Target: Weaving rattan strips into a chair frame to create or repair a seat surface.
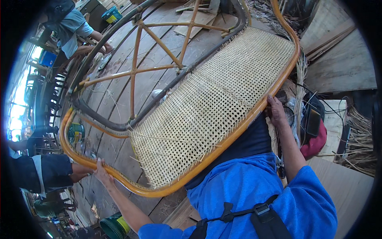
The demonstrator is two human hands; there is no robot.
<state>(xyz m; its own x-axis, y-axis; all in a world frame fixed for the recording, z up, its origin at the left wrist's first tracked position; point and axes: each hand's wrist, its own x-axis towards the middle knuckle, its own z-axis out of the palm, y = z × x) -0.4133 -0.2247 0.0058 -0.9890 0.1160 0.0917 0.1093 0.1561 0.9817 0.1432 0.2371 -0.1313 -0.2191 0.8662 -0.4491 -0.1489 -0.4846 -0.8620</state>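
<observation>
A large rattan seat frame [240, 132] leans across my lap, its orange-brown pole curving round a panel of woven cane webbing [199, 105]. Loose cane ends stick out along the panel's near edge. My left hand [104, 176] is wrapped on the pole near the lower left bend. Farther up the same near pole, my right hand [276, 112] grips it at the right, thumb on top and the other fingers partly hidden. Beyond the webbing, a dark bound pole [161, 95] borders a section of crossed rattan struts [159, 43].
One person [73, 34] bends at the upper left; another [49, 169] is close to my left hand. Green buckets [113, 226] stand on the plank floor [113, 95]. At the right are a red and black bag [315, 137], cane strips [361, 137] and wooden boards [346, 63].
</observation>
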